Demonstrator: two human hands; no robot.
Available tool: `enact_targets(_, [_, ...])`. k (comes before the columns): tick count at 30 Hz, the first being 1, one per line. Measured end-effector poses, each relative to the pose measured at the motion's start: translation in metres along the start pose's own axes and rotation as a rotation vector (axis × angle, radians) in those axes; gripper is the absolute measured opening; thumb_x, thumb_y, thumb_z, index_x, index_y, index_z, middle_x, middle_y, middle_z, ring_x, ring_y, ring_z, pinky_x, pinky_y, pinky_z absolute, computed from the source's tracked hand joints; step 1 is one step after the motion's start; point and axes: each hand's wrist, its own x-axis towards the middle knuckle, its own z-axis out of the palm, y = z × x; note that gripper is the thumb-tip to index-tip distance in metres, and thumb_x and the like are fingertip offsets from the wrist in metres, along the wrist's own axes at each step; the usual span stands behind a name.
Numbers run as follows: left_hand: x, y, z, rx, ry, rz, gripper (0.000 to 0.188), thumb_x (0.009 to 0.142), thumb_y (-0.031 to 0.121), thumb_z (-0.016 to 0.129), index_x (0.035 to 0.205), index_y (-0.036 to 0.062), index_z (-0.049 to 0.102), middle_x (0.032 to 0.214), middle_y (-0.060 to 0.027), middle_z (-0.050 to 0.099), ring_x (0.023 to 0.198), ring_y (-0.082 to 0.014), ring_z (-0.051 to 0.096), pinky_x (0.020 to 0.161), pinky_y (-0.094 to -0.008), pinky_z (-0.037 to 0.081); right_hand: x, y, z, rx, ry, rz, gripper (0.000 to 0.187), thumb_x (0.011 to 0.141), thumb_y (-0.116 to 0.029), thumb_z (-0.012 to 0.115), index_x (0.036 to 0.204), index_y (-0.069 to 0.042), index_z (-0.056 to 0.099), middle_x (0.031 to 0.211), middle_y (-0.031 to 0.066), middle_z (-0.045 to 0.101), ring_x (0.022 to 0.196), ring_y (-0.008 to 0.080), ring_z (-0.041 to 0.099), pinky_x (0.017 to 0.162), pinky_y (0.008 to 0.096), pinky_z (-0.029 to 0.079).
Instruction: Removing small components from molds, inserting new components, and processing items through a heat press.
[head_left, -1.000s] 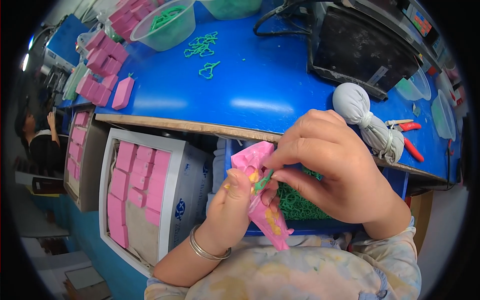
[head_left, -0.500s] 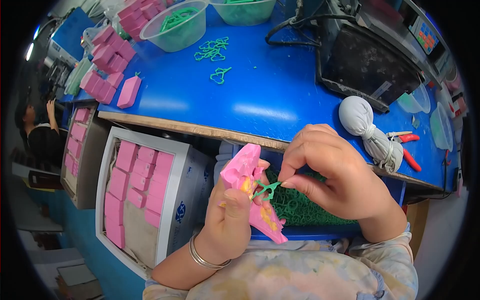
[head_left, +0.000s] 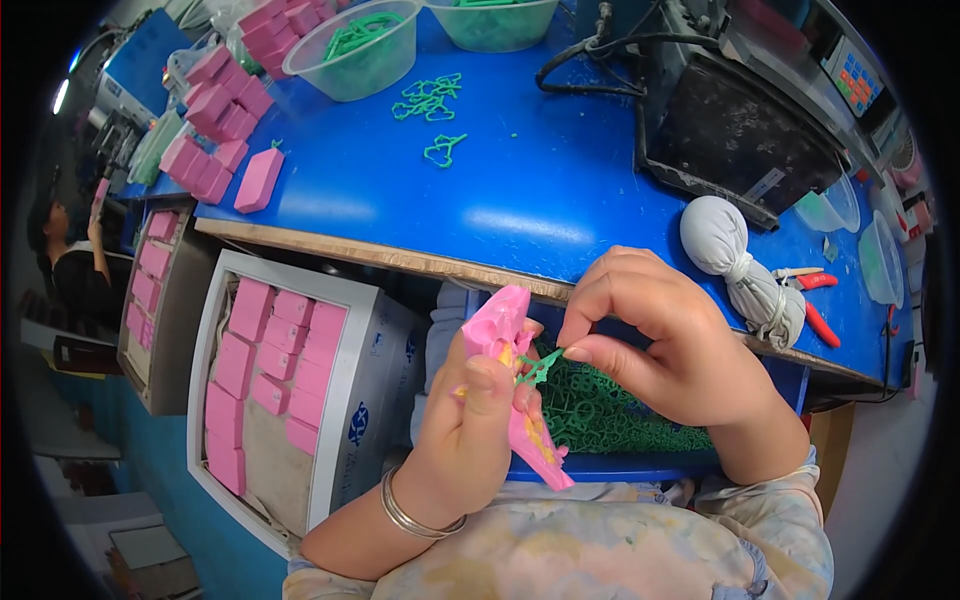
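Note:
My left hand point(head_left: 468, 420) is closed around an opened pink rubber mold point(head_left: 500, 318) with yellow patches on its inner faces; the mold's two flaps spread apart above and below my fingers. Between finger and thumb, my right hand point(head_left: 650, 335) pinches one end of a thin green wax piece point(head_left: 540, 366). The other end of that piece reaches into the mold's opening, where it is partly hidden. Beneath both hands sits a blue drawer or bin point(head_left: 640, 466) filled with a heap of small green wax pieces point(head_left: 620, 405).
A white-framed box point(head_left: 205, 400) of pink mold blocks stands at the left. On the blue table point(head_left: 400, 190) lie loose green pieces point(head_left: 427, 98), stacked pink blocks point(head_left: 212, 110), plastic bowls point(head_left: 355, 60), a tied cloth bundle point(head_left: 735, 262) and red-handled pliers point(head_left: 820, 310). Another person point(head_left: 75, 250) is at far left.
My left hand has turned the mold slightly, so its inner faces show less. The right hand keeps its pinch on the green piece. At far left, the other person now holds up something pink.

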Motion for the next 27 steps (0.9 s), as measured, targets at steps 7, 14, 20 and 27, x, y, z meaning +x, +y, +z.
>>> enact_targets(7, [0.008,0.003,-0.005,-0.35,-0.054,-0.116,0.072,0.087,0.065,0.023,0.107,-0.0005,0.046,0.086,-0.009,0.051,0.063,-0.0134,0.048,0.056,-0.0295,0.045,0.0,-0.004,0.004,0.129,0.065,0.039,0.015,0.074,-0.006,0.065,0.088,-0.005,0.058,0.077,0.0059,0.056,0.076,0.0232,0.053,0.072,0.0335,0.04])
enact_targets(14, [0.013,0.002,-0.01,-0.739,-0.213,-0.256,0.073,0.086,0.066,0.016,0.101,0.0022,0.046,0.084,-0.0095,0.051,0.057,-0.0144,0.047,0.049,-0.0314,0.044,-0.003,-0.002,0.017,0.012,0.079,-0.05,0.028,0.07,-0.004,0.068,0.098,-0.007,0.065,0.082,0.006,0.055,0.077,0.021,0.052,0.068,0.0312,0.04])
enact_targets(20, [0.012,-0.003,-0.008,-0.707,-0.225,-0.261,0.07,0.088,0.064,0.015,0.102,0.0028,0.047,0.08,-0.0084,0.05,0.057,-0.0146,0.048,0.047,-0.0296,0.044,-0.005,0.0,0.027,0.116,0.14,-0.032,0.019,0.07,-0.006,0.068,0.089,-0.007,0.065,0.079,0.0058,0.05,0.074,0.0221,0.05,0.068,0.0325,0.039])
enact_targets(27, [0.012,-0.001,-0.003,-0.715,-0.207,-0.281,0.068,0.089,0.062,0.016,0.102,0.003,0.047,0.079,-0.0069,0.05,0.057,-0.014,0.048,0.047,-0.0296,0.044,-0.006,-0.002,0.033,0.283,0.183,0.048,0.009,0.072,-0.003,0.067,0.077,-0.003,0.059,0.076,0.0062,0.049,0.071,0.0199,0.048,0.062,0.0301,0.04])
